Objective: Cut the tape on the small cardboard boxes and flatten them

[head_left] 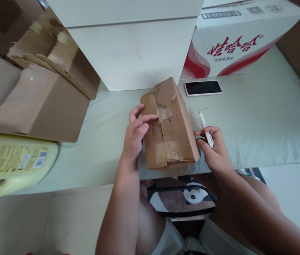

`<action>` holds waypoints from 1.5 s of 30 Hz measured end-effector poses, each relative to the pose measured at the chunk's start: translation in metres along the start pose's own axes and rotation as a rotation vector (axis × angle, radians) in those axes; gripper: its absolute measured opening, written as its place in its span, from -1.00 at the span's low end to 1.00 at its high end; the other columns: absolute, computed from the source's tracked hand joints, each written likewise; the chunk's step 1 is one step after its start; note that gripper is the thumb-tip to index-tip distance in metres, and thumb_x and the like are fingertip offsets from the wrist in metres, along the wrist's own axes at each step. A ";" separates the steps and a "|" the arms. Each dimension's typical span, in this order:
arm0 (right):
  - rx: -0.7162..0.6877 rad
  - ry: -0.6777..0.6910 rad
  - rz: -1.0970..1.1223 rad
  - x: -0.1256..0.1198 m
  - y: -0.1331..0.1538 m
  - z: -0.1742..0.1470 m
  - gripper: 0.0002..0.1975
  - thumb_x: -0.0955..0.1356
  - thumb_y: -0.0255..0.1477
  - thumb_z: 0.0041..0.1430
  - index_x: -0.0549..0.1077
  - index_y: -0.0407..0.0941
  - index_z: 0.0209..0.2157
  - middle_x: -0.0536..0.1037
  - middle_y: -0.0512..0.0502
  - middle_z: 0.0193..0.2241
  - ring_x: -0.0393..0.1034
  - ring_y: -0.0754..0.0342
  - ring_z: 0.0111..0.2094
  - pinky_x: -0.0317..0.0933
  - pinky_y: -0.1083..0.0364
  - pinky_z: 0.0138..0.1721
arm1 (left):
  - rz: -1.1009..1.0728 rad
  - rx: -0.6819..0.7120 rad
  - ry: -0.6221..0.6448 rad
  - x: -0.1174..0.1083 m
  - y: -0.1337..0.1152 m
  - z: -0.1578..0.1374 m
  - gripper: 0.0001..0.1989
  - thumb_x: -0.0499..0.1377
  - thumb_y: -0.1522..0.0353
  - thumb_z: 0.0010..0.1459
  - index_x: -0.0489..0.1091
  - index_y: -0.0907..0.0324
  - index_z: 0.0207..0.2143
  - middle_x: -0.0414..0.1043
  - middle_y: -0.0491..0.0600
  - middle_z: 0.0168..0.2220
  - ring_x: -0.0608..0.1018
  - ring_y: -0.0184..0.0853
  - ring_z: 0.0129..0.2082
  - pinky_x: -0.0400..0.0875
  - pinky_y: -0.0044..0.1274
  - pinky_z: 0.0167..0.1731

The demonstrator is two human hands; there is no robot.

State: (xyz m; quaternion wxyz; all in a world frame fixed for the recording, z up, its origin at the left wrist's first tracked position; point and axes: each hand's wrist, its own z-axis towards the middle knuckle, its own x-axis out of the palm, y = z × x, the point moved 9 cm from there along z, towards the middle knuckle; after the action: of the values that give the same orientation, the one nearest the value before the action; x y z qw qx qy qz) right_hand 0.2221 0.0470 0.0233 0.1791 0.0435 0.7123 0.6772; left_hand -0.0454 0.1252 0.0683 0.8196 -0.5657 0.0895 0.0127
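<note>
A small brown cardboard box (175, 131) lies in front of me, its top seam torn and patched with clear tape. My left hand (135, 132) rests against the box's left side with fingers apart, the index finger touching the taped top. At the box's right side, my right hand (213, 145) has its fingers closed around a slim white utility knife (204, 125), which points away from me. The right thumb and fingertip are close to the box's side; whether they press on it I cannot tell. A thin dark curved strand shows near the knife's tip.
A pale green cloth (258, 124) covers the table. Beyond the box stand white cartons (139, 53) and a red-and-white carton (232, 53). A phone (203, 88) lies right of the box. Leftward are brown boxes (57, 106) and a yellow jug (33, 159).
</note>
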 end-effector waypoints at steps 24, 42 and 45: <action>-0.051 0.100 -0.071 0.008 0.007 -0.002 -0.80 0.34 -0.37 0.15 0.29 0.02 -0.17 0.44 0.02 -0.32 0.28 0.06 -0.37 0.18 0.05 -0.34 | 0.017 -0.147 -0.119 -0.014 0.007 0.003 -0.64 0.19 -0.01 0.20 0.58 0.03 -0.29 0.36 0.00 0.20 0.29 -0.03 0.35 0.18 -0.16 0.35; -0.046 0.130 -0.083 0.012 0.003 -0.002 -0.82 0.32 -0.37 0.14 0.30 0.02 -0.20 0.45 0.02 -0.34 0.32 0.06 -0.36 0.21 0.05 -0.32 | -0.005 -0.203 -0.121 -0.015 0.007 0.000 -0.74 0.21 0.06 0.21 0.52 0.02 -0.30 0.39 -0.03 0.19 0.32 -0.07 0.34 0.19 -0.21 0.34; -0.037 0.127 -0.067 0.012 0.002 -0.002 -0.81 0.34 -0.37 0.12 0.31 0.02 -0.20 0.46 0.03 -0.34 0.32 0.05 -0.36 0.21 0.04 -0.32 | 0.003 -0.200 -0.100 -0.014 0.006 0.001 -0.74 0.21 0.05 0.21 0.52 0.01 -0.28 0.37 -0.03 0.20 0.32 -0.07 0.34 0.20 -0.21 0.33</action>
State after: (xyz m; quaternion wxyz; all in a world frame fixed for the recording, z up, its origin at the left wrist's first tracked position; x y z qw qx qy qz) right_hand 0.2101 0.0491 0.0232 0.1568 -0.0264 0.7108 0.6851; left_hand -0.0597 0.1292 0.0647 0.7625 -0.6432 0.0478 0.0511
